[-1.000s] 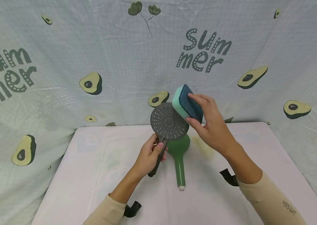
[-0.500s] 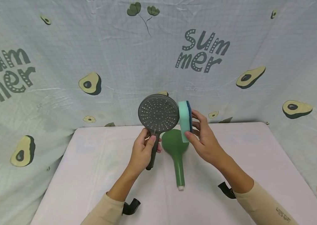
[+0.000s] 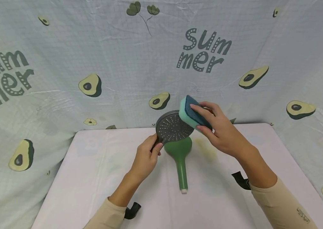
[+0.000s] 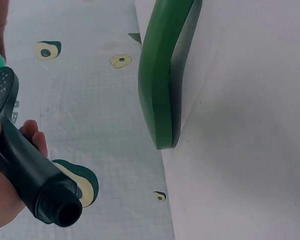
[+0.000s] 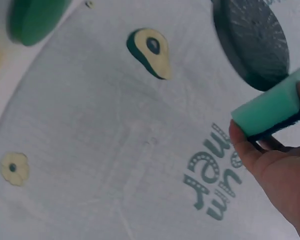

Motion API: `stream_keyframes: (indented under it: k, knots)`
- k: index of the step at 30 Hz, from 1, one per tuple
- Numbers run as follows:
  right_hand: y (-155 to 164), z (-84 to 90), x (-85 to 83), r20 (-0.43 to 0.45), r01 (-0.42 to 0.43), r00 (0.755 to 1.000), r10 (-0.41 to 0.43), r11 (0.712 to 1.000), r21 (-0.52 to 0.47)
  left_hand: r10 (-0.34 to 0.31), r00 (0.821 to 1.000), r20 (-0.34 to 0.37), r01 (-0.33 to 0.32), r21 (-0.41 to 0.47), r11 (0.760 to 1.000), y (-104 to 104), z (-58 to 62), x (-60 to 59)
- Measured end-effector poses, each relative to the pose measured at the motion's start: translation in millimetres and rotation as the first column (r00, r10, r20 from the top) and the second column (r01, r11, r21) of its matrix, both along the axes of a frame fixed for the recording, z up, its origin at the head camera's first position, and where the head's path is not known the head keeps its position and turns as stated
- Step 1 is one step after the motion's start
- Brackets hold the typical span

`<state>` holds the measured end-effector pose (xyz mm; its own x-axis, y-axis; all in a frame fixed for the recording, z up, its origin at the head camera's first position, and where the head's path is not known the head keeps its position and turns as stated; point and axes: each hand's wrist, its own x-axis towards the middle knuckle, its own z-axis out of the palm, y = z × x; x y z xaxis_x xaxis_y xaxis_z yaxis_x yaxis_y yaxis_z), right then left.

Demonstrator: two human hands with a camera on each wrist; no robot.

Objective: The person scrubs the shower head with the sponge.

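While an avocado-print "Summer" cloth (image 3: 64,47) draped the walls behind a pale table (image 3: 92,178), the left hand (image 3: 145,159) clenched a grey shower head (image 3: 174,128). The right hand (image 3: 221,130) pinched a sponge (image 3: 191,112) against it, above a green shower head (image 3: 179,156) lying on the table.

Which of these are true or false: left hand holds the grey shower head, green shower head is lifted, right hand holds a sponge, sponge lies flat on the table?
1. The left hand grips the grey shower head by its handle. True.
2. The green shower head is lifted in the air. False: it lies on the table.
3. The right hand holds a sponge. True.
4. The sponge lies flat on the table. False: it is held up against the grey shower head's rim.
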<state>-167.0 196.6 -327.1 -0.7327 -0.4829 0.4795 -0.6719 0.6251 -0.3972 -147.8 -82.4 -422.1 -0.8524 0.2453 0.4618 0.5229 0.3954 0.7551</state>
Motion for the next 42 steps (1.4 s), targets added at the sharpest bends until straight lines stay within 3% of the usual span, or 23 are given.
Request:
stream_keyframes:
  k: [4,7,10,15,19,22,26,29,31,34,38,40,42]
  knots:
    - [-7,8.3,4.2,-0.127,-0.018,0.991,0.037,0.989,0.147,0.031,0.998,-0.049,-0.035,-0.099,0.994,1,-2.1,-0.2]
    - [-10,8.8,6.5,-0.152,-0.032,0.987,0.060,0.983,0.180,0.030,0.998,-0.049,-0.035,-0.117,0.993,3,-5.7,-0.6]
    - [-5,3.7,5.1,-0.087,-0.024,0.996,0.036,0.991,0.130,0.013,0.999,-0.035,-0.016,-0.060,0.998,4,-8.0,-1.3]
    - [16,-15.0,-4.0,0.091,0.010,0.996,-0.006,0.999,-0.043,0.006,1.000,-0.027,-0.005,0.033,0.999,5,-5.5,-4.0]
    - [30,-29.7,-7.9,0.175,0.025,0.985,-0.007,0.994,-0.102,0.030,1.000,-0.007,-0.030,0.013,0.999,4,-3.5,-5.1]
    - [32,-32.1,-8.2,0.162,0.038,0.987,-0.023,0.995,-0.091,0.051,0.999,0.006,-0.051,-0.017,0.999,4,-3.3,-5.5]
    - [26,-24.2,-5.9,0.072,0.037,0.997,-0.036,0.999,-0.013,0.077,0.997,-0.003,-0.077,-0.054,0.996,6,-2.2,-5.1]
    - [16,-16.4,-3.0,-0.060,0.010,0.998,-0.005,0.995,0.096,0.096,0.995,-0.025,-0.098,-0.094,0.991,7,-0.7,-4.2]
    - [6,-12.9,-0.7,-0.160,-0.005,0.987,0.034,0.984,0.178,0.110,0.993,-0.035,-0.114,-0.119,0.986,8,0.2,-3.8]
    - [-11,-12.4,3.8,-0.305,0.013,0.949,0.082,0.955,0.297,0.139,0.990,-0.040,-0.143,-0.147,0.979,10,1.0,-4.0]
    - [-31,-20.8,12.2,-0.470,0.119,0.874,0.126,0.881,0.458,0.160,0.987,-0.011,-0.160,-0.161,0.974,13,1.5,-6.1]
    - [-36,-26.4,16.1,-0.519,0.164,0.841,0.153,0.842,0.513,0.162,0.986,0.024,-0.156,-0.161,0.974,14,2.0,-7.1]
    - [-37,-29.8,18.4,-0.533,0.182,0.831,0.159,0.828,0.531,0.157,0.985,0.069,-0.145,-0.156,0.977,16,3.6,-7.5]
